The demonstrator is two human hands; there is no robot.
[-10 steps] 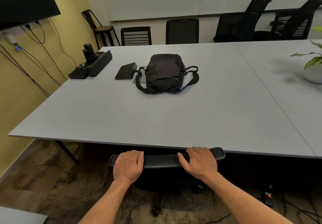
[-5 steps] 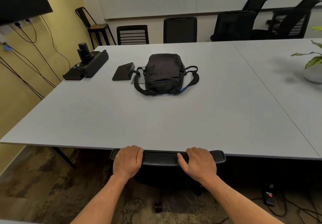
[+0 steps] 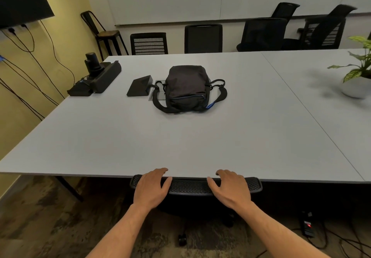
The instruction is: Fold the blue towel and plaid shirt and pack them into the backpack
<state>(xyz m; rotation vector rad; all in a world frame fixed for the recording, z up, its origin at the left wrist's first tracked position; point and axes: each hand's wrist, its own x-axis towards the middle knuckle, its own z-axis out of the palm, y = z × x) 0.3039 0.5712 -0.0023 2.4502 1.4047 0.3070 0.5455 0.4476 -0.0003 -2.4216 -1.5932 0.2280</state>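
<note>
Nothing is folded or packed: no towel or shirt shows, the black backpack (image 3: pixel 186 88) lies zipped on the table (image 3: pixel 180 141), and the left hand (image 3: pixel 149 189) and right hand (image 3: pixel 230 189) rest relaxed, fingers holding nothing, on an office chair back (image 3: pixel 190 185).

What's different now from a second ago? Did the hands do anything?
Both hands loosened on the chair back. The left hand and right hand, curled over its top edge before, now lie with straighter, spread fingers, tips near the table edge. The backpack stayed put, zipped.
</note>
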